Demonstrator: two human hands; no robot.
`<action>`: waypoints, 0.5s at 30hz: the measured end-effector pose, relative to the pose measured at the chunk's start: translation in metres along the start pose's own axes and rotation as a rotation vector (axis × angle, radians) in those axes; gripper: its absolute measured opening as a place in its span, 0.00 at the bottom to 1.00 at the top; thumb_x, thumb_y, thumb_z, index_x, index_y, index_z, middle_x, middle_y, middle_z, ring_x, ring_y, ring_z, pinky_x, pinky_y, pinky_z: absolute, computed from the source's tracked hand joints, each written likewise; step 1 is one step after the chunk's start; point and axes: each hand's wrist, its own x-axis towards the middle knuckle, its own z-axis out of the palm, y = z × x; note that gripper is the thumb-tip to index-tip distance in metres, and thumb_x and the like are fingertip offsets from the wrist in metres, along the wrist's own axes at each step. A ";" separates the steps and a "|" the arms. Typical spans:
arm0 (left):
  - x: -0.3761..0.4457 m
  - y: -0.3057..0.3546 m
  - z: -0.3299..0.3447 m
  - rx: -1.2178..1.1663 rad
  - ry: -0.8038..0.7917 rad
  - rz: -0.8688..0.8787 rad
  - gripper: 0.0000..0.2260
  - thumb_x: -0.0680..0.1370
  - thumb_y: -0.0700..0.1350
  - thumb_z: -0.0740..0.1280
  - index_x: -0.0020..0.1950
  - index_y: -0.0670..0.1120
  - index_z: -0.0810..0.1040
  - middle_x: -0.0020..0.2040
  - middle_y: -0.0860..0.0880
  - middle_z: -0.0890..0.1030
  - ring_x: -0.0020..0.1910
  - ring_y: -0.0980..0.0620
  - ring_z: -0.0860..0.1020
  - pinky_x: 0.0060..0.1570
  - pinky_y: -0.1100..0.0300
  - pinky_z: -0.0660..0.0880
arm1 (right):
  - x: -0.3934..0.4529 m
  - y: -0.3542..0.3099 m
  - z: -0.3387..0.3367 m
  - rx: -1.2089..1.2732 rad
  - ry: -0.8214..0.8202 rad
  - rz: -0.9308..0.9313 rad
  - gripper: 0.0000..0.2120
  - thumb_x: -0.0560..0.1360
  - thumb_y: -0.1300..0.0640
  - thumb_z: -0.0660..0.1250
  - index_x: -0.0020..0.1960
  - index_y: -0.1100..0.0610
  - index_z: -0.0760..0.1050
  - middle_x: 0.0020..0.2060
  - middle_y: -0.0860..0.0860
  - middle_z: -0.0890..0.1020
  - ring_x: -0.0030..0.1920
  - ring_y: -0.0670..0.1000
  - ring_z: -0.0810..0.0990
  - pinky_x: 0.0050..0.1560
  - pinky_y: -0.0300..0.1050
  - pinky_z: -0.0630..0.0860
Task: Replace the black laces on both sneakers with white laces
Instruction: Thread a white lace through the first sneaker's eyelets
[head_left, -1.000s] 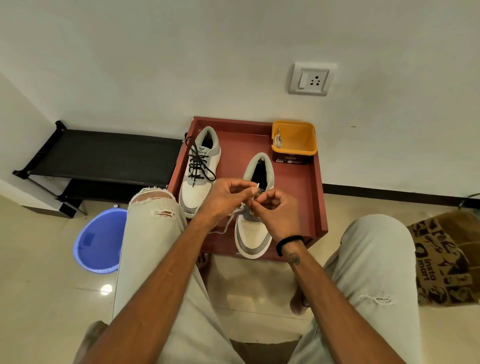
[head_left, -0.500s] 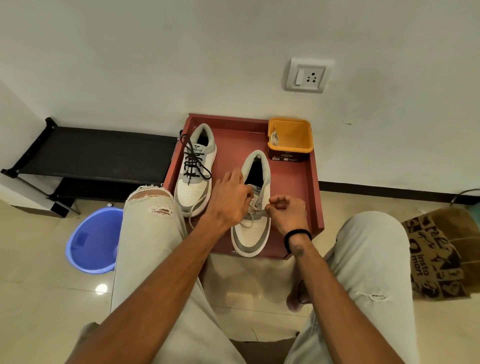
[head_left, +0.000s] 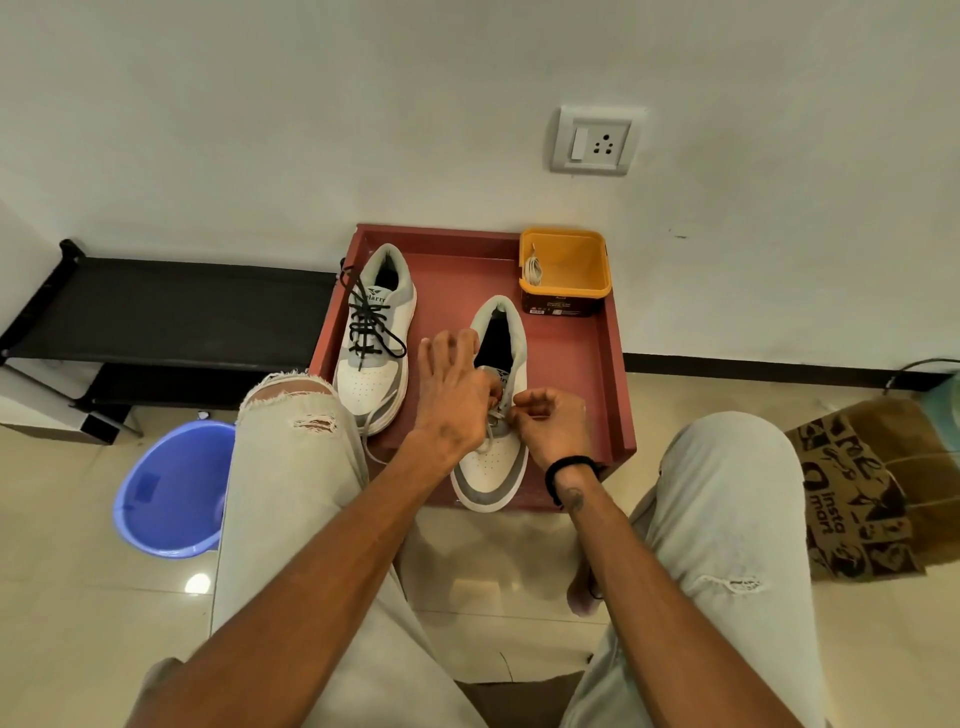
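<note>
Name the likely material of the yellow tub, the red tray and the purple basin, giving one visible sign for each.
Yellow tub: probably plastic, thin smooth walls. Red tray: likely painted wood or board, matte, square edges. Purple basin: plastic, glossy moulded curve.

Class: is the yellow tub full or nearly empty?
Nearly empty: the yellow tub holds only a white lace bundle at one side.

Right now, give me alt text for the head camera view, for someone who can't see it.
A seated person's left hand and right hand thread a white lace into the right sneaker on a red tray. Beside it, the left sneaker has its black laces in; an orange tub holds another white lace.
</note>
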 end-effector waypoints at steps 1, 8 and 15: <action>0.000 0.002 0.000 0.025 -0.009 0.018 0.13 0.66 0.51 0.79 0.49 0.59 0.85 0.66 0.48 0.63 0.67 0.41 0.62 0.73 0.38 0.58 | 0.000 0.000 0.000 0.000 0.001 0.001 0.08 0.74 0.68 0.74 0.47 0.56 0.81 0.39 0.47 0.84 0.39 0.42 0.82 0.35 0.28 0.76; 0.001 -0.004 0.005 -0.143 0.034 0.038 0.06 0.75 0.50 0.75 0.50 0.58 0.85 0.63 0.49 0.63 0.63 0.45 0.61 0.69 0.47 0.60 | 0.003 0.003 0.001 0.008 -0.002 -0.015 0.12 0.73 0.68 0.74 0.42 0.51 0.80 0.37 0.47 0.85 0.38 0.43 0.84 0.39 0.33 0.79; -0.004 -0.003 0.006 -0.279 0.027 -0.020 0.05 0.75 0.51 0.76 0.50 0.58 0.86 0.69 0.49 0.64 0.69 0.43 0.59 0.71 0.45 0.60 | 0.002 0.006 0.003 -0.048 0.011 -0.073 0.07 0.74 0.65 0.75 0.44 0.54 0.83 0.37 0.45 0.84 0.38 0.41 0.82 0.40 0.32 0.79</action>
